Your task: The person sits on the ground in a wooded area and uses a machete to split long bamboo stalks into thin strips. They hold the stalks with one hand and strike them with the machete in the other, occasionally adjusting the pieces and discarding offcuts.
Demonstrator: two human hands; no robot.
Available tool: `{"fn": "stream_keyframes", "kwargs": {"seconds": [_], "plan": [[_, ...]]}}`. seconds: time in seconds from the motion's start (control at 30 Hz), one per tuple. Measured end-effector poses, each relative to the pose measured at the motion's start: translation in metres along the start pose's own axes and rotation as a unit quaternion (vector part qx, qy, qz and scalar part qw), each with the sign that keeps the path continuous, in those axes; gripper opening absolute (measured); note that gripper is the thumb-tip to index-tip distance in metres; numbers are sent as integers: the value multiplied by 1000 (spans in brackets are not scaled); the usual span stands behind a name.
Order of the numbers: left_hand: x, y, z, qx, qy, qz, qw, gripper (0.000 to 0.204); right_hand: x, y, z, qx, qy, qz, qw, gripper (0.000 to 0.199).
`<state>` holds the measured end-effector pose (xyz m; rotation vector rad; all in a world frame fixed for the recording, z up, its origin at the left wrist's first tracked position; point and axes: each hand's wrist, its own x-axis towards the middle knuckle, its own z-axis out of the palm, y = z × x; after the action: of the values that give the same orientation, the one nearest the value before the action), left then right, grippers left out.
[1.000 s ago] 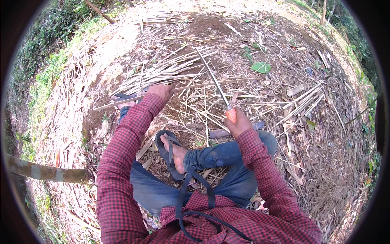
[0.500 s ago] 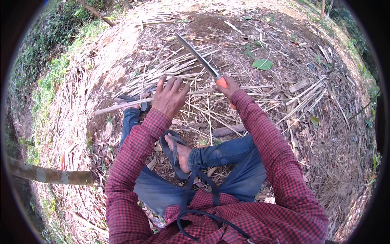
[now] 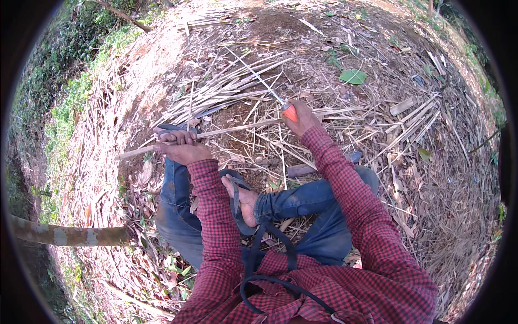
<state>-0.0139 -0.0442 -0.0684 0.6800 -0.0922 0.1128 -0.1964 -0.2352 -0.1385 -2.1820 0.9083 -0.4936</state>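
Observation:
My left hand (image 3: pixel 182 147) is closed around a long thin split wooden strip (image 3: pixel 237 129), close to its left end. The strip slants up to the right and passes just below my right hand. With my right hand (image 3: pixel 303 119) I grip a machete by its orange handle (image 3: pixel 290 112). Its long blade (image 3: pixel 253 73) points up and to the left, turned so that little more than a thin line shows. Whether the strip touches my right hand or the handle I cannot tell. Just beyond the strip lies a heap of similar strips (image 3: pixel 221 93) on the ground.
More strips (image 3: pixel 414 120) lie at the right, beside a short flat wood piece (image 3: pixel 401 106). My sandalled foot (image 3: pixel 245 204) and bent knees are below my hands. A tree trunk (image 3: pixel 70 233) juts in from the left. A green leaf (image 3: pixel 353 76) lies among dry litter.
My left hand has slid down and left along the strip, and its fingers have closed around it. The machete blade has turned from showing its broad side to nearly edge-on.

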Motion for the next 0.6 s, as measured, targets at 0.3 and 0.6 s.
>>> {"fn": "stream_keyframes", "kwargs": {"seconds": [0.3, 0.6], "plan": [[23, -20, 26, 15, -53, 40, 998, 49, -88, -11, 26, 56, 11, 78, 995, 52], [-29, -73, 76, 97, -226, 71, 967, 45, -64, 22, 92, 65, -7, 147, 987, 49]]}}
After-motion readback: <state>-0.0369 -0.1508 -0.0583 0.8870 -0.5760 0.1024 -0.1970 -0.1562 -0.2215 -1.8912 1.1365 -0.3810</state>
